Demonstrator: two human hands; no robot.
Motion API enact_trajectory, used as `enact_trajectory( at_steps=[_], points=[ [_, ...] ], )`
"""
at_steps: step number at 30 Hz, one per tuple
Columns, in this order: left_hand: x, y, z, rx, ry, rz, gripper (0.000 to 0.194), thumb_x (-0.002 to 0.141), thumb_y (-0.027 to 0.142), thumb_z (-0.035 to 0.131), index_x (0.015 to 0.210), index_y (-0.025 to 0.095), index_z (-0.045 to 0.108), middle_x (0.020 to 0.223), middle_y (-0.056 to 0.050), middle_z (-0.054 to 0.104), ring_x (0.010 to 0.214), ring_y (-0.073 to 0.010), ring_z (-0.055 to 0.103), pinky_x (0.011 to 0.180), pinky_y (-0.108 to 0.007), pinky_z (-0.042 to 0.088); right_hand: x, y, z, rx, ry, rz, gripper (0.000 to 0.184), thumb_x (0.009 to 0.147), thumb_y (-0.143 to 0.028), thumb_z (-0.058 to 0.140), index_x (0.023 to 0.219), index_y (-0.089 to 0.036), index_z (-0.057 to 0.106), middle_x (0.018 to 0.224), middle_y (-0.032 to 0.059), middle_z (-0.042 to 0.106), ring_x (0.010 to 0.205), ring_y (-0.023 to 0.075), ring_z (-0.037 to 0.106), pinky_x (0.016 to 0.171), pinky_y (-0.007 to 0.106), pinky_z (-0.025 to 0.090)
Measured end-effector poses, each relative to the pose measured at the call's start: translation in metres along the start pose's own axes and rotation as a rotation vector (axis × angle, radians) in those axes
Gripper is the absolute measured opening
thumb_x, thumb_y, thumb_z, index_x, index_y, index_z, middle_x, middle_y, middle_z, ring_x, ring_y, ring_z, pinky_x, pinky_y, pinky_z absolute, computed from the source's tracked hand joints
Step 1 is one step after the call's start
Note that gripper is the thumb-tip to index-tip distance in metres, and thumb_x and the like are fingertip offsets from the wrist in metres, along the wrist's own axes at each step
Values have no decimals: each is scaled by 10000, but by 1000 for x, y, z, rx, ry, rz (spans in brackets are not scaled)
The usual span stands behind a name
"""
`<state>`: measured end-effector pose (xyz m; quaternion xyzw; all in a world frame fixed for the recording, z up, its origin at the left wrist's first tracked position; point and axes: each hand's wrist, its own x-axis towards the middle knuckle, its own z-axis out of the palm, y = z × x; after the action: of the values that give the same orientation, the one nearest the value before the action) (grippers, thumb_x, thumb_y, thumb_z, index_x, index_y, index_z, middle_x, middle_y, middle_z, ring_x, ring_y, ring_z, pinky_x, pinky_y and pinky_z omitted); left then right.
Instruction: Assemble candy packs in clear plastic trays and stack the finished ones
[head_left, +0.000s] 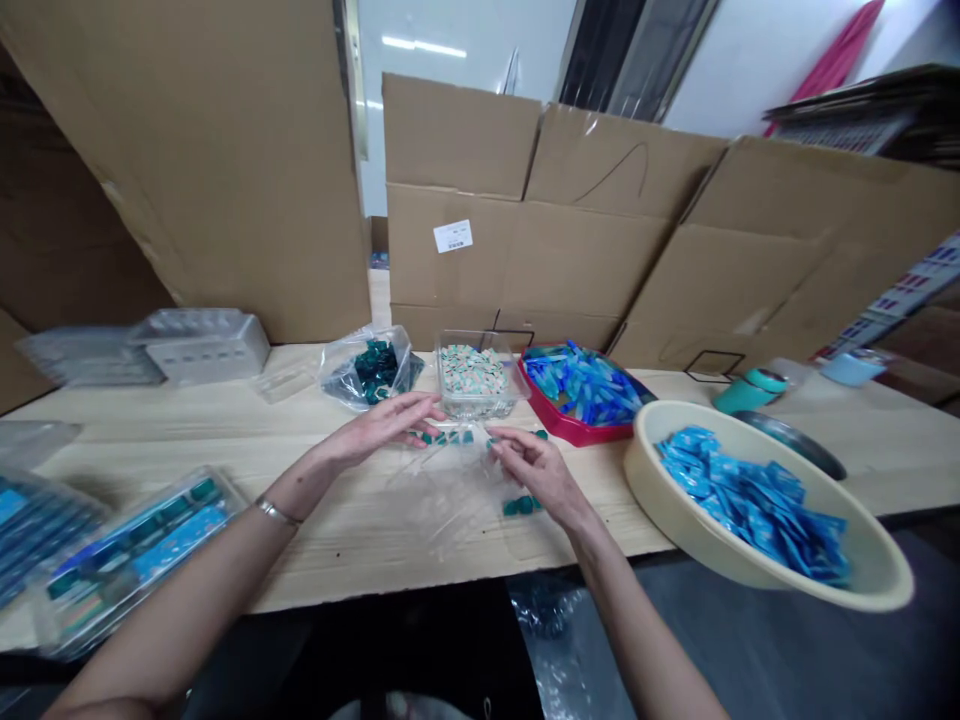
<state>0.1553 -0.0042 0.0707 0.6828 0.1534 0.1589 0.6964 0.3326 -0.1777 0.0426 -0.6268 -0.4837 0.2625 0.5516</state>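
Observation:
My left hand [390,428] reaches over the back left of a clear plastic tray [442,505], its fingers stretched out and nothing visible in them. Under its fingertips, small green pieces [450,437] lie in a row along the tray's far side. At the tray's right side, my right hand [540,470] has thumb and forefinger closed around a small dark green piece [491,444]. More green blocks [521,506] sit below that hand. Just behind the tray stands a clear tub [480,405] of small white-and-green pieces [472,370].
A plastic bag [337,375] holds dark green pieces. Blue sticks fill a red tray [577,432]; blue packets [757,505] lie in a cream basin [675,520]. Filled clear cases [142,545] are at left, stacked clear trays [202,345] behind. Cardboard [465,270] walls the back.

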Motion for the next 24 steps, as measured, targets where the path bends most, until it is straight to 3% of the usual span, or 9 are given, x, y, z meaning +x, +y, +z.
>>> enact_trajectory(
  at_steps=[2,5,8,13,18,22,24],
  points=[
    [5,8,3,119,68,57,431,816,460,545,1149,187,574,1191,-118,583,1053,-250,563,873,-398,468,8,-20,-5,-236,20,-247,322,825,-363,579,1072,-161,619,793,41,665,603,117,553,563,256,453],
    [7,12,2,122,317,144,456,811,483,539,1165,195,550,1220,-118,556,1039,-236,563,871,-398,468,10,-47,-6,-621,37,-679,290,848,-275,576,1121,-178,597,950,73,681,792,156,595,731,312,461],
    [3,5,-9,-77,302,33,522,837,531,459,1212,172,514,1300,-164,491,1060,-257,562,844,-429,484,2,-52,-1,-869,-97,-946,248,886,-171,511,1121,-184,588,1056,86,674,967,194,585,814,363,432],
    [-3,-14,-33,-58,175,-60,486,829,471,515,1223,188,527,1309,-154,514,1145,-251,527,876,-365,464,-5,-24,1,-822,-236,-926,258,918,-142,428,1099,-226,591,1125,63,653,1123,206,535,922,422,424],
    [-6,-31,-36,-152,-76,-233,540,715,258,704,1212,159,519,1161,-167,619,866,-214,659,695,-320,523,-3,-7,-9,-743,-259,-867,288,915,-138,421,1136,-234,578,1124,68,653,1157,211,526,952,450,442],
    [-7,-48,-19,-454,-33,-244,335,733,196,694,1045,108,609,1017,-125,682,898,-175,657,851,-305,486,-1,-2,-17,-830,-274,-865,311,901,-95,423,1160,-190,567,1132,93,647,1189,221,500,955,435,447],
    [-6,-54,-10,-523,12,-264,313,735,223,696,1022,139,602,968,-88,691,900,-195,661,824,-338,504,4,-2,-23,-863,-319,-819,347,891,-69,409,1186,-178,555,1180,106,618,1229,222,460,967,427,438]
  ],
)
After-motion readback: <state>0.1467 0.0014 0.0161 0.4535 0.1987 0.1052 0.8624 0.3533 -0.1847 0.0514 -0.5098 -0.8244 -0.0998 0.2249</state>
